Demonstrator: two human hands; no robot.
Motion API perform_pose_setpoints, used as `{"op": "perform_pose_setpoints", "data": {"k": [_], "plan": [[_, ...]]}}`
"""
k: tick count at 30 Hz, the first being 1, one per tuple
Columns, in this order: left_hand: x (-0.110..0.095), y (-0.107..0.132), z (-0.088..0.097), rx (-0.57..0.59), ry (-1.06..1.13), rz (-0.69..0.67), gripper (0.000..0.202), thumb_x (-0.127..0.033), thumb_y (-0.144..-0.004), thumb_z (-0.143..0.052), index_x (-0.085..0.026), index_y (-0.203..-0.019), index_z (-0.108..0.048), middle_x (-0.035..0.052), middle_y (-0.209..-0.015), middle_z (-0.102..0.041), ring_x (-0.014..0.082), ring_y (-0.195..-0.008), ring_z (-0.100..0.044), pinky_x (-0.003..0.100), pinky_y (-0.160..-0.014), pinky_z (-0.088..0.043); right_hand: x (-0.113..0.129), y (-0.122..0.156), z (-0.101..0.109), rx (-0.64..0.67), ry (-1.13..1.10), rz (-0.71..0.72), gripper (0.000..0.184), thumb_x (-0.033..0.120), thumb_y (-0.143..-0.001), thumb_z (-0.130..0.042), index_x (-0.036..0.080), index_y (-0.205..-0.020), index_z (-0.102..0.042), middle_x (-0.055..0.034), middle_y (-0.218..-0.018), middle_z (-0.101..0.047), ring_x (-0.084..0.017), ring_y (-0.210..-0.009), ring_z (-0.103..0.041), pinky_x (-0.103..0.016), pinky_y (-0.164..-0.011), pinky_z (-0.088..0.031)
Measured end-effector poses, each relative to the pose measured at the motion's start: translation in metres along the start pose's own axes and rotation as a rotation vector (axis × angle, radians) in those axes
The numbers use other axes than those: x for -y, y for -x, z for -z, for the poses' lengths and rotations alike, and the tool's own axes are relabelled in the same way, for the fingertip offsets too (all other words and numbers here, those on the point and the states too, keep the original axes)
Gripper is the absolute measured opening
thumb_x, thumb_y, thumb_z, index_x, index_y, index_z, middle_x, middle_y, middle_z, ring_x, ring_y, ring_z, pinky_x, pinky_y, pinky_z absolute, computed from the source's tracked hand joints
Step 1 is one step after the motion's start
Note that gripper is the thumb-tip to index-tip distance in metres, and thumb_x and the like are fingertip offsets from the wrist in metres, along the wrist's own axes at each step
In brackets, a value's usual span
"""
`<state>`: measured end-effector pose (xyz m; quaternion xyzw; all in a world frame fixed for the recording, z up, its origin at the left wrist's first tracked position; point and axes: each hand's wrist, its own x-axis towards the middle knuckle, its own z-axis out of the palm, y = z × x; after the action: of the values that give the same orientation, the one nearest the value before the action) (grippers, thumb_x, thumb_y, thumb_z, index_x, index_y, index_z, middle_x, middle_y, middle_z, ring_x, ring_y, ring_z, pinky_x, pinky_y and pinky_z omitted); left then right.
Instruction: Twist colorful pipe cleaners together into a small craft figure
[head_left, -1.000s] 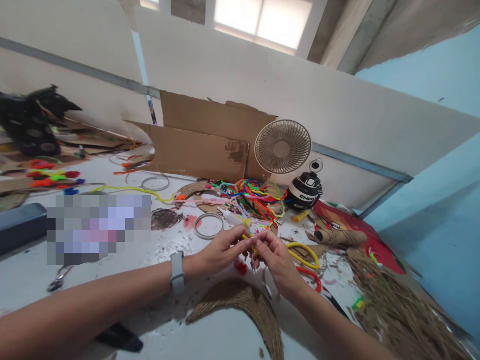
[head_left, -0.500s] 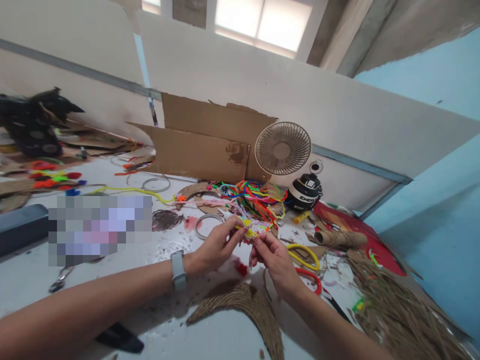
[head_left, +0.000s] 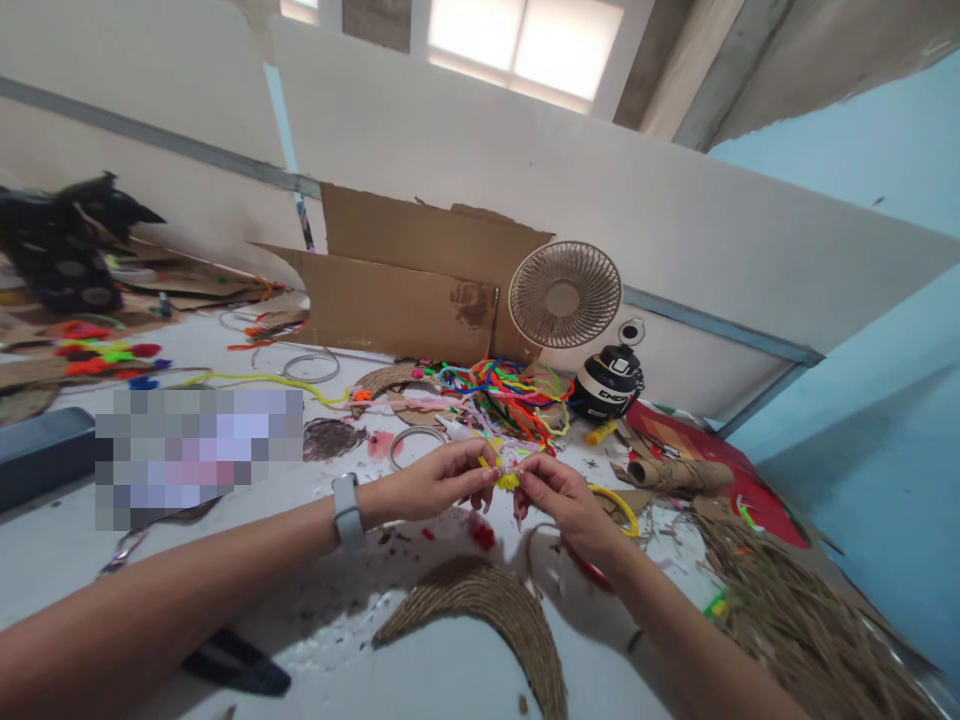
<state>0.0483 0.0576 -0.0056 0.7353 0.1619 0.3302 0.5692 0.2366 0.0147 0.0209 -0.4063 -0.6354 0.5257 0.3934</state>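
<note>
Between my two hands is a small yellow fuzzy piece, looking like a bent pipe cleaner (head_left: 508, 481). My left hand (head_left: 457, 475), with a watch on its wrist, pinches it from the left. Fingertips of my right hand (head_left: 553, 490) close on its right side. Its exact shape is partly hidden by the fingers. Below the hands, a crescent wrapped in brown twine (head_left: 480, 600) lies on the white table (head_left: 315, 590). Just beyond them spreads a tangle of colourful pipe cleaners (head_left: 517, 395).
Behind stand a cardboard sheet (head_left: 405, 305), a round fan (head_left: 566, 293) and a black bottle (head_left: 606, 385). At right lie a yellow ring (head_left: 622, 508), a cardboard roll (head_left: 679, 474) and a heap of brown twine (head_left: 795, 610). Dark-handled scissors (head_left: 236, 662) rest at lower left.
My hands have shifted slightly, the right wrist further over the red ring. The yellow piece now looks more bunched between the fingertips.
</note>
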Motion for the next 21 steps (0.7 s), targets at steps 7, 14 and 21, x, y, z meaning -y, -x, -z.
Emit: {"op": "perform_pose_setpoints", "data": {"k": [7,14,21], "plan": [[-0.015,0.003,0.01,0.317,0.076,0.224,0.031,-0.045,-0.079,-0.054,-0.015,-0.077,-0.048,-0.0036,-0.06,-0.051,0.0061,-0.051,-0.045,0.017,-0.049,-0.036,0.008,0.003,0.013,0.348,0.192,-0.107,0.026,0.04,-0.083,-0.053,0.014,-0.081,-0.056,0.0008,-0.064,-0.056,-0.009,-0.059,-0.051,-0.022,-0.059,-0.04],[-0.017,0.007,0.002,0.529,0.261,0.361,0.034,-0.048,-0.073,-0.06,-0.016,-0.074,-0.05,-0.0033,-0.058,-0.055,0.007,-0.046,-0.049,0.017,-0.047,-0.039,0.009,0.009,0.004,0.623,0.12,-0.26,0.027,0.042,-0.081,-0.054,0.015,-0.076,-0.054,0.0025,-0.062,-0.053,-0.009,-0.056,-0.051,-0.02,-0.055,-0.04],[-0.006,-0.001,0.009,0.185,0.109,0.227,0.032,-0.044,-0.076,-0.059,-0.013,-0.074,-0.051,-0.0015,-0.064,-0.057,0.0065,-0.055,-0.052,0.017,-0.052,-0.041,0.004,0.003,0.006,0.343,0.155,-0.168,0.03,0.044,-0.08,-0.054,0.014,-0.077,-0.053,0.002,-0.064,-0.054,-0.009,-0.056,-0.05,-0.021,-0.056,-0.039]]}}
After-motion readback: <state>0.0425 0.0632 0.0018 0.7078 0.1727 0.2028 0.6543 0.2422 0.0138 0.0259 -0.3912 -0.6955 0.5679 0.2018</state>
